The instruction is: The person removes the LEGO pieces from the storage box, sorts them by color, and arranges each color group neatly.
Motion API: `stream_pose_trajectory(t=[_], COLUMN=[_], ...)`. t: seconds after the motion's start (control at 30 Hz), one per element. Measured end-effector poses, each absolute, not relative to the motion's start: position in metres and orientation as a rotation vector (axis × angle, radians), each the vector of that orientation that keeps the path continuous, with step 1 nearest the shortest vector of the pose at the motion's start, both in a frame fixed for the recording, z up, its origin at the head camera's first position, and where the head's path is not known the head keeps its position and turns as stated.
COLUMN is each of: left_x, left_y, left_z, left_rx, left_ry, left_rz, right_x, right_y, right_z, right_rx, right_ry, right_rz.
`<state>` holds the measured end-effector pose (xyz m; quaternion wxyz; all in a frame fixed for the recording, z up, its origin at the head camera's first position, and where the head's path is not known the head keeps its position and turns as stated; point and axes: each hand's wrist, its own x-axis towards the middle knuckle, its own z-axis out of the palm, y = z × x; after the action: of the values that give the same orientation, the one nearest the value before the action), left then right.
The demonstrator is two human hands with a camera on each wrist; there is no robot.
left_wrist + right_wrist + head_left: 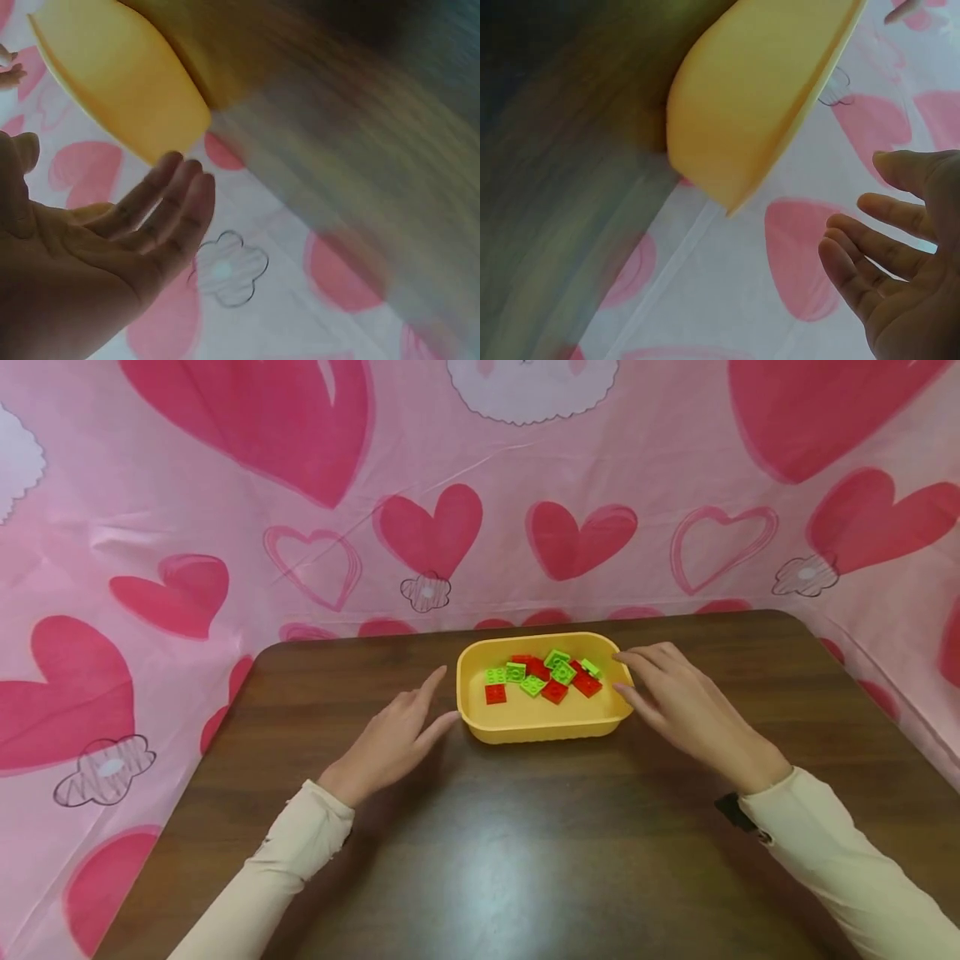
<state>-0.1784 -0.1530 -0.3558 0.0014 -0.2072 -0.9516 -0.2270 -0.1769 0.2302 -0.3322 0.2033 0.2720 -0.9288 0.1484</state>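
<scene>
A yellow plastic tub (543,728) with rounded corners stands on the table, holding several red building bricks (555,692) and lime green building bricks (533,686). My left hand (390,739) is beside the tub's left end, fingers extended and thumb tip close to the rim. On the opposite side, my right hand (686,710) has its fingertips and thumb overlapping the right rim in the head view. In the right wrist view that hand (900,262) shows spread, relaxed fingers with nothing between them. The left wrist view shows the left hand (112,247) likewise holding nothing, fingers near the tub (127,82).
The dark brown wooden table (480,860) reflects light near its front. A pink cloth (502,460) printed with hearts hangs behind the table and along both sides. A black band (735,812) shows at the right sleeve's cuff.
</scene>
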Motion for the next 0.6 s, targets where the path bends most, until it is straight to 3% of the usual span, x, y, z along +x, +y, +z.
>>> stream_pose_trajectory(t=[0.6], left_x=[-0.215], left_y=[-0.128], left_z=[-0.372], left_rx=[-0.802], left_ry=[-2.926], left_rz=[-1.385], right_x=[-0.230], right_y=[0.193], right_z=[-0.352], right_rx=[0.884], right_ry=[-2.859], right_rz=[0.586])
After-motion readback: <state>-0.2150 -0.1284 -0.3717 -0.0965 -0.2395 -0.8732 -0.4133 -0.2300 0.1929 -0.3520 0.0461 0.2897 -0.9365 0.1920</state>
